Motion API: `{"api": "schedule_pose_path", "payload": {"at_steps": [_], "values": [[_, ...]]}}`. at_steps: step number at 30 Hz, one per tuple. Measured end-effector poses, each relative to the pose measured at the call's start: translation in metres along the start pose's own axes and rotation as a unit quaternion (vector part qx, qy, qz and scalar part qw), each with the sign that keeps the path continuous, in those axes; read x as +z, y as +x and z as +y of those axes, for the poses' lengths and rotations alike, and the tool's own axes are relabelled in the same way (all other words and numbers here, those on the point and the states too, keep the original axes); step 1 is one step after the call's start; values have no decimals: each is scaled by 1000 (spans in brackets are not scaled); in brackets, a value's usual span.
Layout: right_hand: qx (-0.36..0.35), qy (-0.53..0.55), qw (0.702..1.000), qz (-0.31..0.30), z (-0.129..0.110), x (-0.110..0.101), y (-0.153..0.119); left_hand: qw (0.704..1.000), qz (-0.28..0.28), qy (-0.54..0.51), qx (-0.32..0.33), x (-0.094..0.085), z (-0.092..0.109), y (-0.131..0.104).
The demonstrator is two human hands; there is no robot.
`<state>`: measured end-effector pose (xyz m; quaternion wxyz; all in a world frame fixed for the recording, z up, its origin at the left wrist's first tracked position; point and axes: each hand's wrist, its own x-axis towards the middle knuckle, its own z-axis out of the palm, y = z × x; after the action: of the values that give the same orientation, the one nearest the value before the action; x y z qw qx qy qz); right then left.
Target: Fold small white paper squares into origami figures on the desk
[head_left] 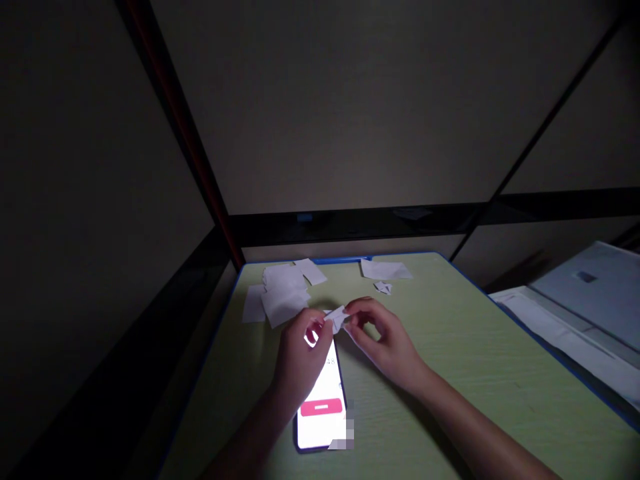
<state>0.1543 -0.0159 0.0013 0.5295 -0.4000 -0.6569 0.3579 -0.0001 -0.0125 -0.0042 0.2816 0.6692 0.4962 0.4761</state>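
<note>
A small folded piece of white paper [336,320] is held up between my two hands, above the top end of a lit phone [320,427]. My left hand [303,347] pinches its left side between thumb and fingers. From the right, my right hand [380,337] has its curled thumb and index finger at the paper's right edge. The phone lies flat with a bright white screen and a red button, partly covered by my left hand. Beyond my right hand sits another small folded paper piece [383,287].
Several white paper sheets [285,293] overlap at the table's far left. One more sheet [385,269] lies at the far right. The light green table [480,373] has a blue rim. A grey laptop-like object [590,287] rests beyond its right edge. Dark panels stand behind.
</note>
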Motion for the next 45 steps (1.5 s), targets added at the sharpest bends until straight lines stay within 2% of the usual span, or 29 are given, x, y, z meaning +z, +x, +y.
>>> {"api": "schedule_pose_path", "payload": {"at_steps": [3,6,11,17,21,26,29,35,38,41,45], "values": [[-58,-59,996,-16,-4,-3,-1,1000,-2,-13,2,-1,2,2],[-82,-92,992,-27,-6,-4,-1,1000,0,-10,16,-2,3,4],[-43,-112,991,-55,-3,-5,0,999,-27,-33,23,-2,1,5],[-9,-98,991,-92,-3,-6,1,987,-101,-108,-55,0,-2,4],[-3,-101,988,-120,-4,-7,0,985,-96,-130,-66,0,-2,5],[15,-87,988,-123,-1,-7,0,988,-100,-106,-46,2,-7,5],[13,-68,990,-125,1,-8,0,995,-85,-49,-11,1,-10,3],[16,-18,993,-120,2,-8,2,984,-53,99,137,-8,-3,2],[38,30,993,-111,3,-7,2,972,-46,147,176,-13,2,2],[55,62,991,-106,5,-5,0,976,-60,123,168,-13,6,1],[64,61,991,-102,4,-5,-1,994,-48,8,99,-8,7,2]]}}
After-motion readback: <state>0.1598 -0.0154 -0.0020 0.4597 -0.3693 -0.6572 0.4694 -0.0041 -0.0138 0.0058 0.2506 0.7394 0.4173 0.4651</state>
